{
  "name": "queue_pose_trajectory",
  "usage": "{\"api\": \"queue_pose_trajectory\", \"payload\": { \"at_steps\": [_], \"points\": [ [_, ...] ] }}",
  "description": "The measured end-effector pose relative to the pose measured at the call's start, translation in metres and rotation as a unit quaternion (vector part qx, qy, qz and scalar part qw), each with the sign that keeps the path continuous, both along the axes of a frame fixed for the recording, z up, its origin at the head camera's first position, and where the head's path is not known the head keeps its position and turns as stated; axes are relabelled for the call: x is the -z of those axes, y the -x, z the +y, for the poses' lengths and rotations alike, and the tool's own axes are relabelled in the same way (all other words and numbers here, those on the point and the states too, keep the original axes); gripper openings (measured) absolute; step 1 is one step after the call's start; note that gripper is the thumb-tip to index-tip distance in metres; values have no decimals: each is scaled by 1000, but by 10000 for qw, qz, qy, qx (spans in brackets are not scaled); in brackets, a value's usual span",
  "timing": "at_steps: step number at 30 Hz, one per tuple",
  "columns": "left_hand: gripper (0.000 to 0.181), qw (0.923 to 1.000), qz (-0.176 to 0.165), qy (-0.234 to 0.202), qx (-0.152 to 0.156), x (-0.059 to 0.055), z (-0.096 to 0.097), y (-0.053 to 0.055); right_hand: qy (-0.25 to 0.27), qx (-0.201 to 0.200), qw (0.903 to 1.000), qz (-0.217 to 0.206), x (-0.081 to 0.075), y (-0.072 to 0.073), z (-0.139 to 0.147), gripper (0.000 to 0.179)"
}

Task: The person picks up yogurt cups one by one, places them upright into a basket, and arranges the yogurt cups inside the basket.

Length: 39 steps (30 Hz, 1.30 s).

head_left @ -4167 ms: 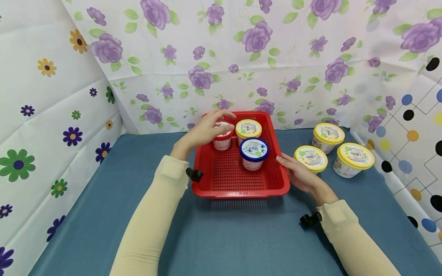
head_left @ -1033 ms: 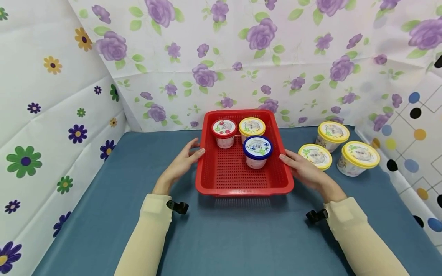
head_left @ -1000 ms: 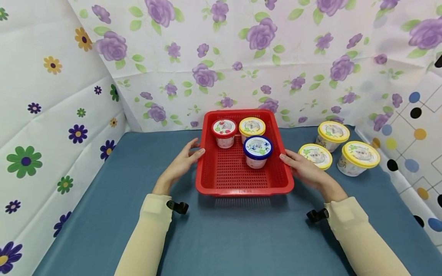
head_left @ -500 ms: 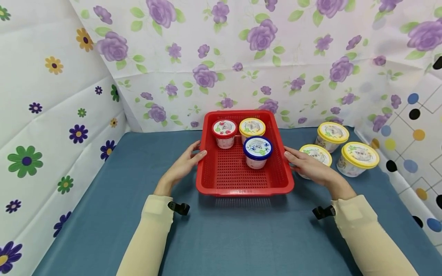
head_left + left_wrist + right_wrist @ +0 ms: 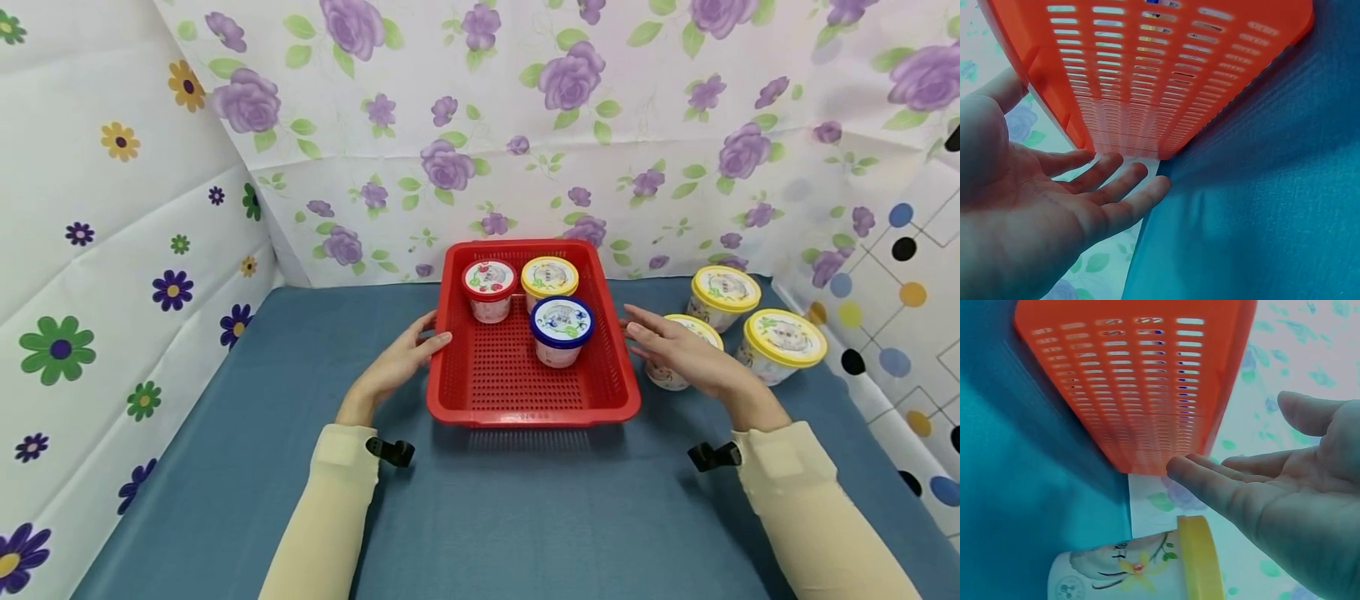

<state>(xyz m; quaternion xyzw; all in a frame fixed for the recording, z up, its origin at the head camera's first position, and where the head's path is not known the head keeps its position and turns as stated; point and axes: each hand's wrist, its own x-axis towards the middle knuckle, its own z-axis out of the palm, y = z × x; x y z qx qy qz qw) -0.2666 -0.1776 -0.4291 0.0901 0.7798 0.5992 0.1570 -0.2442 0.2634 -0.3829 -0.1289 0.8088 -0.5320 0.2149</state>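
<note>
Three tubs [image 5: 562, 323] are contained in the red basket [image 5: 532, 417] on the tabletop [image 5: 517, 517], still touched by the spread left hand [image 5: 395, 364]; the right hand [image 5: 693, 360], loosely spread, is now withdrawn.

Right grip [image 5: 690, 354] off the red basket [image 5: 534, 417], left grip [image 5: 393, 362] out of it.
The right thumb has left the rim, and that grip has shifted outward, now covering part of the nearest yellow-lidded tub's [image 5: 701, 329] lid; the left, earlier over the red-lidded tub [image 5: 490, 279], is down at the basket's left side, leaving that lid uncovered.
</note>
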Motion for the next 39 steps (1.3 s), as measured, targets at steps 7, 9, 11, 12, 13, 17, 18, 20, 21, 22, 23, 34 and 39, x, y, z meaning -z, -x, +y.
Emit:
{"api": "queue_pose_trajectory", "payload": {
  "at_steps": [7, 9, 11, 12, 13, 17, 18, 20, 21, 22, 23, 34, 39],
  "points": [
    [79, 10000, -6, -37, 80, 1, 1, 0, -225, 146, 9984, 498, -8, -3, 10, 74],
    [79, 10000, -14, -26, 84, 2, 1, 0, -381, 179, 9961, 773, -10, -5, 16, 71],
    [78, 10000, -19, -39, 81, 3, 1, 0, -550, 222, 9929, 1031, -11, -6, 22, 68],
    [78, 10000, -31, -51, 76, 4, 0, 0, -608, 266, 9913, 1134, -12, -6, 25, 66],
    [77, 9999, -43, -61, 76, 5, 0, 0, -653, 302, 9897, 1239, -13, -6, 29, 65],
    [78, 9997, -77, -171, 129, 8, -2, -2, -808, 459, 9849, 1462, -17, -9, 39, 59],
    [79, 9997, -79, -189, 142, 8, -2, -2, -836, 490, 9838, 1506, -18, -10, 41, 58],
    [80, 9995, -85, -244, 172, 8, -3, -3, -947, 504, 9808, 1630, -19, -11, 46, 57],
    [80, 9994, -80, -270, 186, 8, -3, -3, -1015, 502, 9788, 1705, -19, -12, 49, 57],
    [79, 9994, -81, -291, 195, 8, -4, -3, -1092, 503, 9762, 1803, -19, -13, 52, 56],
    [79, 9993, -92, -310, 201, 8, -4, -3, -1175, 517, 9735, 1895, -17, -13, 54, 56],
    [72, 9974, -119, -636, 311, 9, -3, -2, -1613, 551, 9458, 2765, 5, -12, 70, 49],
    [70, 9936, -139, -977, 542, 14, -3, 2, -1598, 807, 9392, 2931, 17, -16, 74, 47]
  ]
}}
